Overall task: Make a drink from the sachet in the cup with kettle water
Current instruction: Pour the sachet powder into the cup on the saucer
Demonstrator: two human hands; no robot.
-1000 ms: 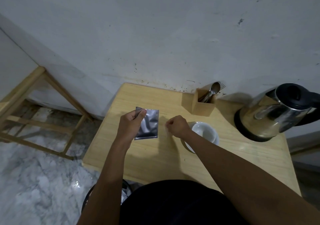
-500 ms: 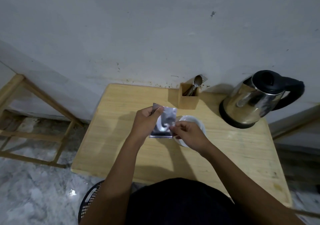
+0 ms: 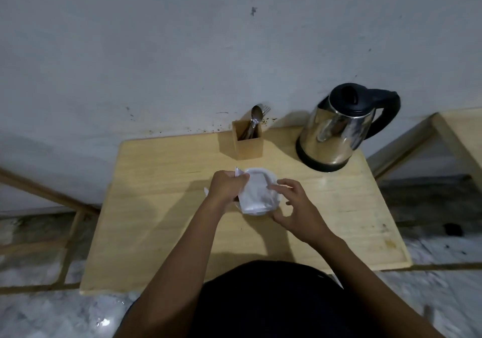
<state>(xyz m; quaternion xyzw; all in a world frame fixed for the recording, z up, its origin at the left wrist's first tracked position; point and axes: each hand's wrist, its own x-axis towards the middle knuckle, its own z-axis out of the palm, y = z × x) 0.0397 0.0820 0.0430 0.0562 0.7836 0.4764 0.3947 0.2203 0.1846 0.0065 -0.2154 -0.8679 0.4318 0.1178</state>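
- As the left hand [image 3: 226,185] pinches the sachet [image 3: 254,194] right over the cup [image 3: 271,178], any spill prob. lands inside; cup mid-worktop.
- Right hand [image 3: 293,208] w/ fingers spread, steadying sachet's other edge.
- Kettle [image 3: 339,131] at far right corner of worktop [image 3: 161,207], spoon holder [image 3: 247,142] at far edge, both w/in reach.

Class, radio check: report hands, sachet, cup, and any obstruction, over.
Left hand pinching the sachet over the cup. Right hand open at the sachet's edge. Kettle upright behind, untouched. Nothing in the way, over.
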